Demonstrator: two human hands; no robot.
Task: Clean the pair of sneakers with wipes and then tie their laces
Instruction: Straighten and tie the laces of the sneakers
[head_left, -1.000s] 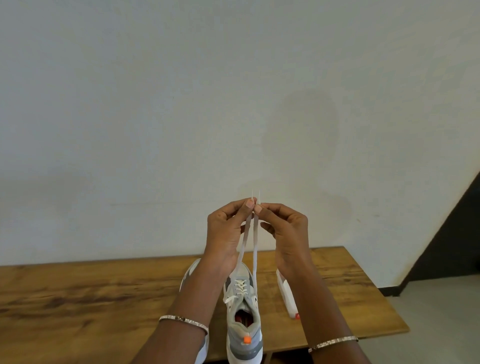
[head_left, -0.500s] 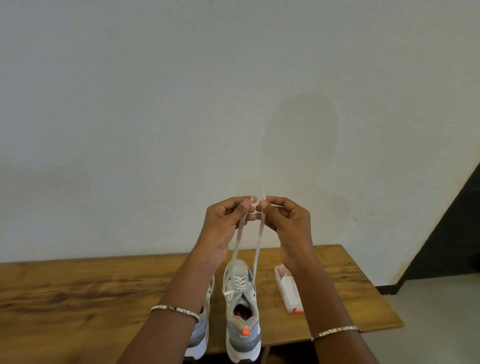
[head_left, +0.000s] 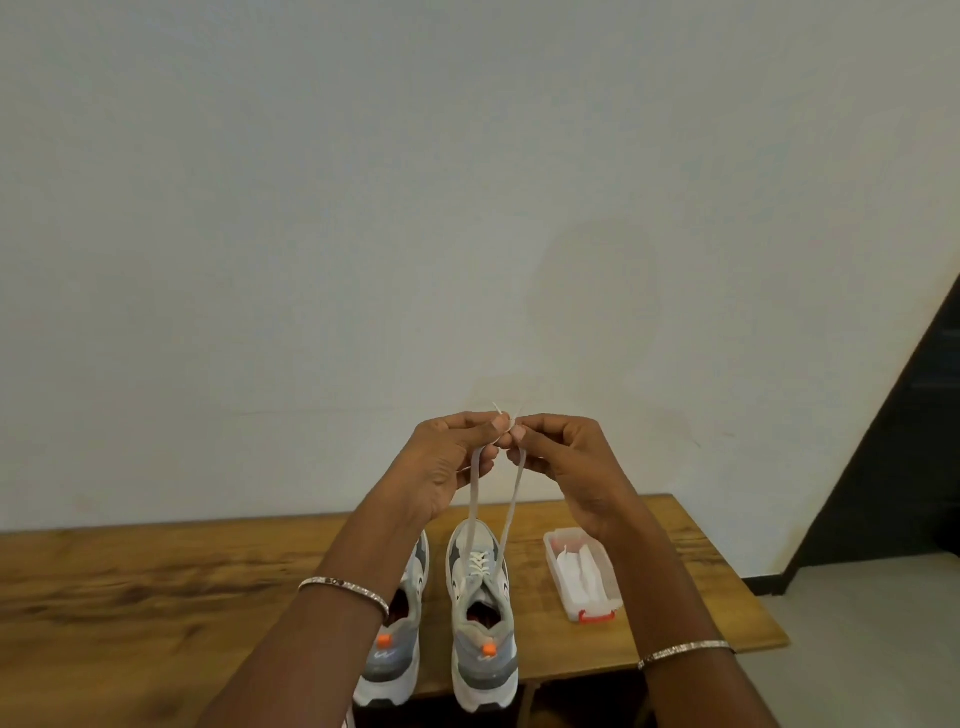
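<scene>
Lace strands (head_left: 474, 493) had spread apart beneath the hands.
Left hand (head_left: 447, 467) and right hand (head_left: 571, 462) each pinched one end, apparently between thumb and forefinger, above the sneaker (head_left: 483, 654) on the table (head_left: 156, 597).

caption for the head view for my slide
Lacing up: left hand and right hand pinch the white laces of a grey-and-white sneaker standing on a brown wooden table
</scene>
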